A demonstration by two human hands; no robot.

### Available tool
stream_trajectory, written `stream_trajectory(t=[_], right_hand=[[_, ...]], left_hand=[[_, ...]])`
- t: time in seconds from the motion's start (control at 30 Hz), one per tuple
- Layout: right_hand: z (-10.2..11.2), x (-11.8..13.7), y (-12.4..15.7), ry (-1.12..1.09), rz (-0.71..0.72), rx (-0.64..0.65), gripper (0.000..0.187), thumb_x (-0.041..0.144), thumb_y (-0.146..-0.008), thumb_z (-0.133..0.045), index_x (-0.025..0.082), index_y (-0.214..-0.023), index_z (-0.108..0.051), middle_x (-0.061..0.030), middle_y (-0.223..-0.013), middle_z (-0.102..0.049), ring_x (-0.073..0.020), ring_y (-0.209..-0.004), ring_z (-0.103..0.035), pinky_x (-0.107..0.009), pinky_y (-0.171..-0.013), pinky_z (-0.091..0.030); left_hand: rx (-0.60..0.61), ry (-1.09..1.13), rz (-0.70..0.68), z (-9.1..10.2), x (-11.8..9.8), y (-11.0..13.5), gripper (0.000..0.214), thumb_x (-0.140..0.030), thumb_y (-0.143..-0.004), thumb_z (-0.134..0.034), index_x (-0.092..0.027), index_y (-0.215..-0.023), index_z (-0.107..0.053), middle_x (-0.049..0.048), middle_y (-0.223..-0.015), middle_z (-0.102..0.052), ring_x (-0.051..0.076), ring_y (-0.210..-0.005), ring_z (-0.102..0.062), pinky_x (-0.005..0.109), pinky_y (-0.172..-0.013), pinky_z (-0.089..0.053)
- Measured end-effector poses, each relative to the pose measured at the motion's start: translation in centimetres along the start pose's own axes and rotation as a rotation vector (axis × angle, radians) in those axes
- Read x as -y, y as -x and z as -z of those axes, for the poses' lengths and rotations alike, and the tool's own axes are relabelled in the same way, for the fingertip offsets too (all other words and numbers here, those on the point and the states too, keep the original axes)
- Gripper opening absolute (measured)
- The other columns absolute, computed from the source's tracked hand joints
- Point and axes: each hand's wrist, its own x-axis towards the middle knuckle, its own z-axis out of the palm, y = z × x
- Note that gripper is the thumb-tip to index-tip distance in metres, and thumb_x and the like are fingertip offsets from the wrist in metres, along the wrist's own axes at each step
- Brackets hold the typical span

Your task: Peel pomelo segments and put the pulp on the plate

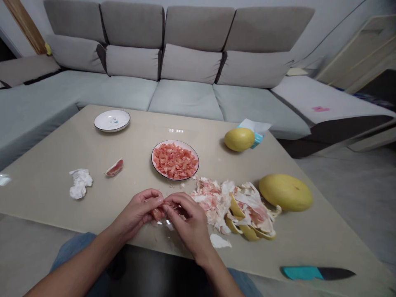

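Between my two hands, close to the table's front edge, is a piece of red pomelo flesh [157, 213]. My left hand [140, 210] is closed on it, thumb and fingers pinched together. My right hand [188, 222] is pinched against the same piece, and its fingers partly hide what they grip. Just beyond them, a plate [152, 165] is heaped with broken red pomelo flesh [175, 161]. Right of my hands lies a pile of peel and white membrane [229, 202]. To the left rests a pomelo segment [114, 168] with its skin on.
A crumpled tissue [80, 182] lies on the left. At the back stands a white plate [111, 120]. One yellow pomelo [239, 139] is beside a tissue pack [258, 134]; another pomelo [286, 192] sits at right. A teal-handled knife [318, 272] lies near the front right edge.
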Motion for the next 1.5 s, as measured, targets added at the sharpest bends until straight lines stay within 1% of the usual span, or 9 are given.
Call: stream_trajectory(t=[0.17, 0.3, 0.43, 0.57, 0.7, 0.97, 1.1, 1.33, 1.5], right_hand=[[0.1, 0.4, -0.1, -0.138, -0.123, -0.009, 0.007, 0.022, -0.082, -0.069, 0.025, -0.081, -0.075, -0.0048, -0.085, -0.068, -0.0192, -0.076, -0.063, -0.028, -0.063, -0.049], [0.0, 0.3, -0.1, -0.282, -0.217, -0.001, 0.005, 0.027, -0.08, -0.072, 0.025, -0.082, -0.075, -0.0041, -0.085, -0.066, -0.0182, -0.071, -0.062, -0.028, -0.061, -0.051], [-0.2, -0.1, -0.1, -0.425, -0.323, 0.013, 0.009, 0.031, -0.078, -0.075, 0.023, -0.082, -0.074, -0.0018, -0.08, -0.065, -0.0149, -0.061, -0.061, -0.027, -0.059, -0.051], [-0.2, -0.5, -0.1, -0.56, -0.409, 0.05, 0.016, 0.035, -0.076, -0.077, 0.022, -0.084, -0.072, 0.0002, -0.07, -0.066, -0.0141, -0.06, -0.06, -0.026, -0.06, -0.05], [0.0, -0.5, -0.2, -0.642, -0.443, 0.074, 0.019, 0.037, -0.076, -0.077, 0.021, -0.083, -0.072, 0.0011, -0.066, -0.065, -0.013, -0.059, -0.058, -0.025, -0.06, -0.049], [0.2, -0.4, -0.4, -0.818, -0.535, 0.079, 0.023, 0.034, -0.072, -0.081, 0.019, -0.085, -0.071, 0.0019, -0.068, -0.065, -0.0092, -0.056, -0.055, -0.02, -0.056, -0.046], [0.3, -0.5, -0.4, -0.842, -0.554, 0.082, 0.024, 0.034, -0.071, -0.082, 0.018, -0.085, -0.071, 0.0023, -0.065, -0.064, -0.0087, -0.056, -0.055, -0.019, -0.056, -0.046], [0.8, -0.2, -0.5, -0.862, -0.58, 0.032, 0.027, 0.033, -0.069, -0.084, 0.017, -0.086, -0.071, 0.0022, -0.064, -0.064, -0.0076, -0.055, -0.054, -0.017, -0.055, -0.045], [1.1, -0.1, -0.8, -0.89, -0.6, -0.011, 0.028, 0.033, -0.065, -0.086, 0.018, -0.084, -0.071, 0.0027, -0.067, -0.063, -0.0079, -0.054, -0.053, -0.018, -0.053, -0.046]], left_hand=[[0.014, 0.035, 0.006, -0.2, -0.1, 0.0, 0.021, -0.033, -0.081, -0.072, -0.014, -0.084, -0.063, 0.0026, -0.068, -0.066, 0.007, -0.051, -0.053, 0.019, -0.055, -0.042], [0.031, 0.027, -0.007, -0.2, 0.0, 0.1, 0.021, -0.033, -0.081, -0.071, -0.013, -0.086, -0.065, 0.0048, -0.07, -0.068, 0.01, -0.057, -0.058, 0.02, -0.058, -0.043], [0.052, 0.007, -0.018, -0.2, -0.1, 0.2, 0.021, -0.033, -0.083, -0.07, -0.013, -0.087, -0.065, 0.007, -0.073, -0.07, 0.012, -0.063, -0.062, 0.02, -0.058, -0.043], [0.059, 0.016, -0.02, -0.3, -0.1, 0.3, 0.02, -0.032, -0.083, -0.07, -0.013, -0.087, -0.065, 0.0067, -0.076, -0.069, 0.013, -0.066, -0.063, 0.02, -0.059, -0.044], [0.054, 0.022, -0.017, -0.3, 0.0, 0.2, 0.021, -0.032, -0.082, -0.071, -0.012, -0.085, -0.067, 0.0058, -0.076, -0.067, 0.009, -0.059, -0.058, 0.019, -0.058, -0.042], [0.138, 0.112, 0.013, -0.3, -0.5, 0.2, 0.021, -0.032, -0.083, -0.068, -0.011, -0.084, -0.069, 0.0085, -0.077, -0.067, 0.014, -0.064, -0.06, 0.023, -0.059, -0.044], [0.156, 0.154, 0.025, -0.2, -0.5, 0.2, 0.021, -0.031, -0.082, -0.069, -0.01, -0.085, -0.071, 0.0077, -0.076, -0.066, 0.015, -0.066, -0.06, 0.023, -0.058, -0.044], [0.136, 0.133, 0.023, -0.1, -0.5, 0.2, 0.02, -0.026, -0.082, -0.068, -0.01, -0.093, -0.073, 0.0082, -0.08, -0.068, 0.013, -0.063, -0.06, 0.023, -0.058, -0.044], [0.091, 0.109, 0.04, -0.2, -0.6, 0.2, 0.025, -0.027, -0.078, -0.073, -0.01, -0.097, -0.074, 0.0099, -0.083, -0.07, 0.013, -0.061, -0.061, 0.024, -0.057, -0.044]])
